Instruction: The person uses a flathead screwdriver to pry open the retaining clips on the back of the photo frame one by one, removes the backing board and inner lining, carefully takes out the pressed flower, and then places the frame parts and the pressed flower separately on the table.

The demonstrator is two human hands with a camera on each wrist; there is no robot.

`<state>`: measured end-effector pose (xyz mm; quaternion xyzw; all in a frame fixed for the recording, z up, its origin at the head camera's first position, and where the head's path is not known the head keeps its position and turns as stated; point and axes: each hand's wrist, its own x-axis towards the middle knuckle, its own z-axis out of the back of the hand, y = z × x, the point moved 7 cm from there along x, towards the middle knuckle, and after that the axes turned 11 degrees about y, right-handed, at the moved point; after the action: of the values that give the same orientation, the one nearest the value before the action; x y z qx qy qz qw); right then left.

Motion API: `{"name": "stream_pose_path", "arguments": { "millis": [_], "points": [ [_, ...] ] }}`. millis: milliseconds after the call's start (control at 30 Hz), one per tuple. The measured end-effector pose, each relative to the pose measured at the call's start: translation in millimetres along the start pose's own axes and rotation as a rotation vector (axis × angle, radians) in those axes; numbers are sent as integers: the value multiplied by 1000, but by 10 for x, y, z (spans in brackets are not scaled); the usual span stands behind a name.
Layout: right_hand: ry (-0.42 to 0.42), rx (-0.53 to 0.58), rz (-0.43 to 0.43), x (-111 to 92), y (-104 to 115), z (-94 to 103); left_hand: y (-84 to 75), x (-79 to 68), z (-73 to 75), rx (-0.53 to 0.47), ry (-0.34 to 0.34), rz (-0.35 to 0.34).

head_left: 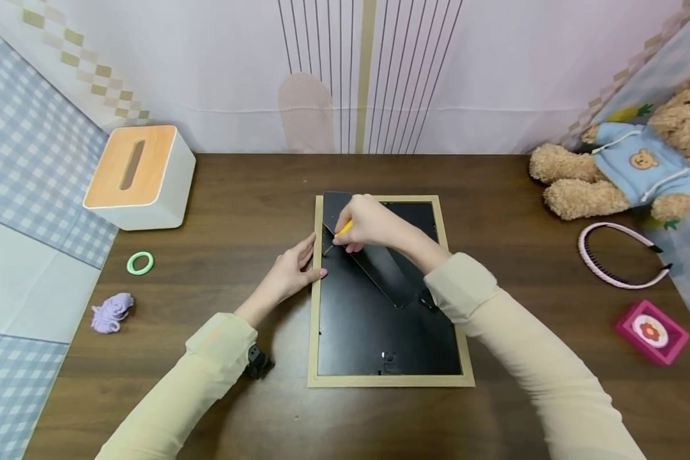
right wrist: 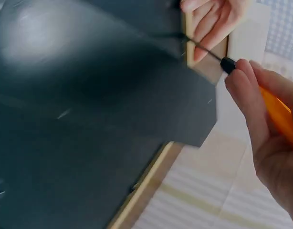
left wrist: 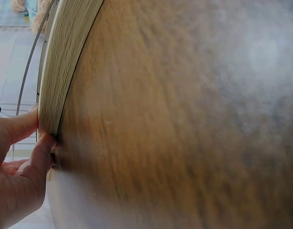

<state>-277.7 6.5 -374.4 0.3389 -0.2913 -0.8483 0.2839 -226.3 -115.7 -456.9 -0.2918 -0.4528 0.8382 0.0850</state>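
A picture frame with a pale wood rim lies face down, its black backing board upward. Across the board slants a black easel stand, one end jutting past the upper left corner. My right hand grips a screwdriver by its orange handle. Its thin dark shaft points toward the board's left edge, close to the left hand; the exact tip contact is unclear. My left hand pinches the frame's left rim, thumb over the top and fingers along the outer side, as the left wrist view shows.
At left stand a white tissue box with a wooden lid, a green ring and a purple bundle. At right are a teddy bear, a pink headband and a magenta box. Everything rests on a brown wooden table.
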Motion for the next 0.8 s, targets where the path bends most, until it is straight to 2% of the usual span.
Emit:
{"name": "stream_pose_path", "arguments": {
  "millis": [167, 367, 500, 633, 800],
  "points": [
    [-77, 286, -71, -99, -331, 10, -26, 0, 3, -28, -15, -41],
    [-189, 500, -39, -147, -498, 1, -19, 8, -6, -39, -12, -48],
    [-236, 541, 3, -147, -544, -22, -13, 17, -12, -56, -7, -40],
    [-296, 532, 22, -110, -566, -78, -7, 13, -10, -75, -6, -37],
    [-299, 516, -51, -7, -604, -198, 9, -10, -10, -64, -12, -30]
  ]
}}
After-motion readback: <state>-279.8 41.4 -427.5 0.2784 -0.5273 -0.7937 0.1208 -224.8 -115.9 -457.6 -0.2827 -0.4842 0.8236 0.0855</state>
